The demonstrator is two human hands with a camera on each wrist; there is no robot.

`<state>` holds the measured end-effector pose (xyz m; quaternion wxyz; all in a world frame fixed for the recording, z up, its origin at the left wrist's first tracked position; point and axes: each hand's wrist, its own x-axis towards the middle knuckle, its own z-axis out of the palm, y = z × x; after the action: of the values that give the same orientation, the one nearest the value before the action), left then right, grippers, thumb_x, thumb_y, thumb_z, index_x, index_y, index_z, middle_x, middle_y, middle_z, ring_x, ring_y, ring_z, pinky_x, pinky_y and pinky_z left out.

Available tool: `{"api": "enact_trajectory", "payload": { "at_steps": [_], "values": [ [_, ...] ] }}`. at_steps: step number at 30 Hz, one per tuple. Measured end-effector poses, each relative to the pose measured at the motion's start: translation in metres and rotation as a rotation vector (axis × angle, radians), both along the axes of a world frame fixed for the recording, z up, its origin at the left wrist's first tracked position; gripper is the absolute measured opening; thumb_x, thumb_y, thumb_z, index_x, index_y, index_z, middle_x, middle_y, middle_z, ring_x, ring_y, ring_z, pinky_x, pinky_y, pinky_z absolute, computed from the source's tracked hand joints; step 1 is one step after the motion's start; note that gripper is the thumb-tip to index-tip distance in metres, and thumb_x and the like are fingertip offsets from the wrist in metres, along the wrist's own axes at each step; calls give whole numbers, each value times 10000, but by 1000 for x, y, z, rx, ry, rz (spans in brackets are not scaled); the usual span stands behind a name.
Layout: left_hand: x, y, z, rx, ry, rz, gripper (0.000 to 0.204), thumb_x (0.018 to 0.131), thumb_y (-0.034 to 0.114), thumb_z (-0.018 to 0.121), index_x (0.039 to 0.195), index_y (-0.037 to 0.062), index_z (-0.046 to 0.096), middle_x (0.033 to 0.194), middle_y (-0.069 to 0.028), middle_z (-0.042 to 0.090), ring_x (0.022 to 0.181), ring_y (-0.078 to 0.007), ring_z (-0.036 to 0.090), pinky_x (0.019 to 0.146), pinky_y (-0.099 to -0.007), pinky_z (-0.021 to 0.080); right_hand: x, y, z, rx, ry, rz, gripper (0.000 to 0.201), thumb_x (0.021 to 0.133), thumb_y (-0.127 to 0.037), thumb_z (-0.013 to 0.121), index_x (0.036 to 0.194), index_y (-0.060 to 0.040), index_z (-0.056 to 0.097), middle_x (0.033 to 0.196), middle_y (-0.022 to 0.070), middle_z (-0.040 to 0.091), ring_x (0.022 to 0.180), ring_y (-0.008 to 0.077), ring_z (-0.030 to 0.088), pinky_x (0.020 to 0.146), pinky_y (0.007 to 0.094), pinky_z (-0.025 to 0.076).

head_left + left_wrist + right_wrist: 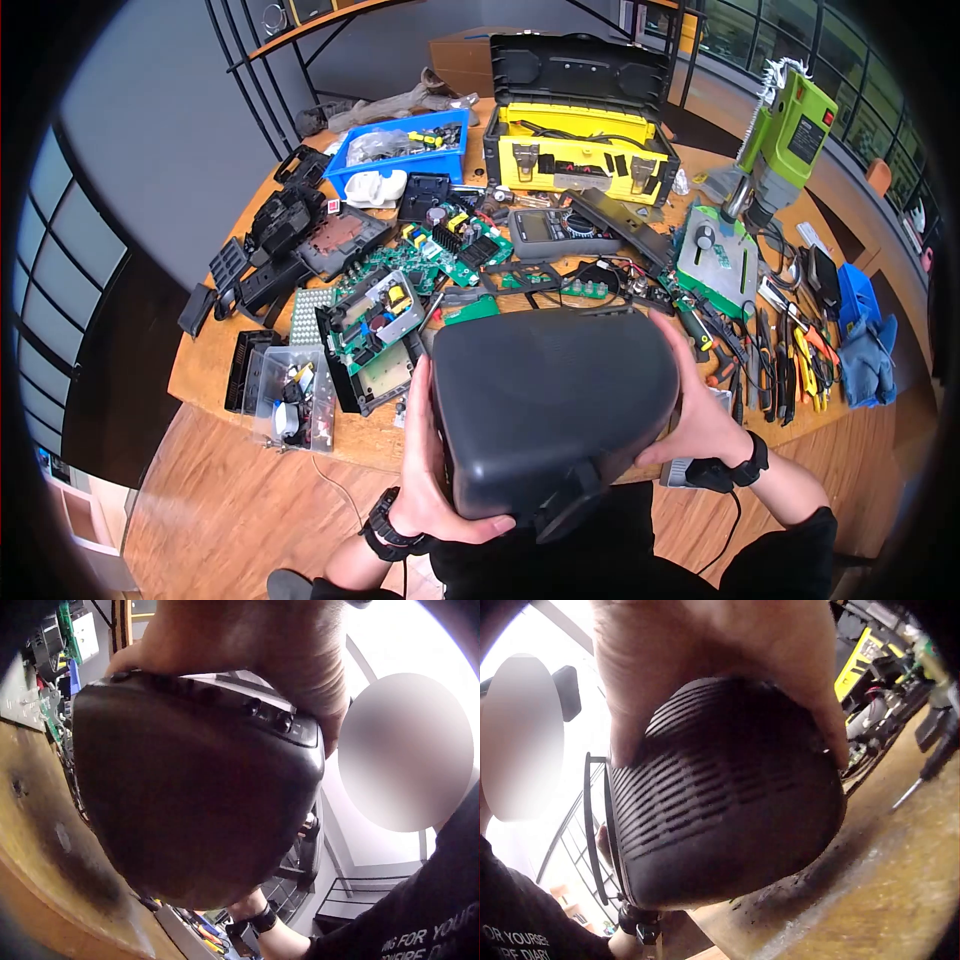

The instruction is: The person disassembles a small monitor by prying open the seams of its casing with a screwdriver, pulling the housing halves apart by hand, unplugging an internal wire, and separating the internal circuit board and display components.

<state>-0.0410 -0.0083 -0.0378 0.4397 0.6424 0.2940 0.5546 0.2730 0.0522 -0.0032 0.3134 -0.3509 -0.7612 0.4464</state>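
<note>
Both hands grip a bulky black plastic-cased appliance (555, 400) with rounded corners, held up in front of the body at the table's near edge. My left hand (425, 470) spans its left side, thumb toward the near face. Around the right side curls my right hand (695, 415). A black handle (568, 500) sticks out on the near side. In the left wrist view, small round knobs (283, 720) sit along one edge of the black case (187, 795). Ribbed vent slots (705, 776) cover the side shown in the right wrist view.
Circuit boards (460, 245) and black housings (285, 220) crowd the wooden table. Behind them stand a blue bin (355, 185) and an open yellow-black toolbox (590, 165). To the right are a green drill stand (715, 265) and several hand tools (800, 350). A clear box (265, 400) stands left.
</note>
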Motion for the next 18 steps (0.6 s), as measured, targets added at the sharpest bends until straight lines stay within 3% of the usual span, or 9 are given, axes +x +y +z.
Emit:
{"api": "enact_trajectory", "payload": {
  "at_steps": [4,10,13,15,16,18],
  "values": [
    [-5,0,5,46,107,32,1469,496,291,913,1529,-53,-73,1565,-250,162,1468,-332,219,1189,-420,178,2,3,-7,-91,-22,9,1432,528,-226,985,1564,-79,8,1552,176,264,1434,268,304,1180,402,254],
    [-4,3,7,21,-19,-8,1463,480,293,912,1528,-65,-45,1555,-253,192,1447,-340,270,1190,-420,179,6,11,-2,-116,-68,43,1473,505,-298,985,1551,-35,-18,1558,219,224,1450,315,263,1189,424,225],
    [-5,2,7,17,-7,-2,1465,474,302,913,1524,-77,-36,1554,-257,192,1451,-343,262,1191,-424,174,10,11,17,3,-271,38,1478,493,-374,979,1548,-34,0,1563,250,169,1463,364,211,1192,436,216],
    [-7,1,8,51,80,18,1476,459,321,919,1519,-89,-21,1552,-271,189,1452,-351,257,1194,-435,170,5,13,51,291,-316,128,1453,491,-471,955,1548,-42,55,1548,291,141,1449,445,190,1186,477,217],
    [-7,0,9,51,89,12,1476,459,321,919,1519,-89,-21,1552,-271,189,1452,-351,257,1194,-435,170,-1,10,66,291,-307,121,1453,491,-471,955,1548,-42,55,1548,291,141,1449,445,190,1186,477,217],
    [-6,0,12,116,168,23,1486,443,336,922,1514,-103,-10,1550,-287,180,1455,-363,248,1198,-447,160,-16,5,88,346,-535,223,1424,485,-529,942,1546,-65,113,1546,270,141,1431,472,206,1167,516,234]
  ]
}}
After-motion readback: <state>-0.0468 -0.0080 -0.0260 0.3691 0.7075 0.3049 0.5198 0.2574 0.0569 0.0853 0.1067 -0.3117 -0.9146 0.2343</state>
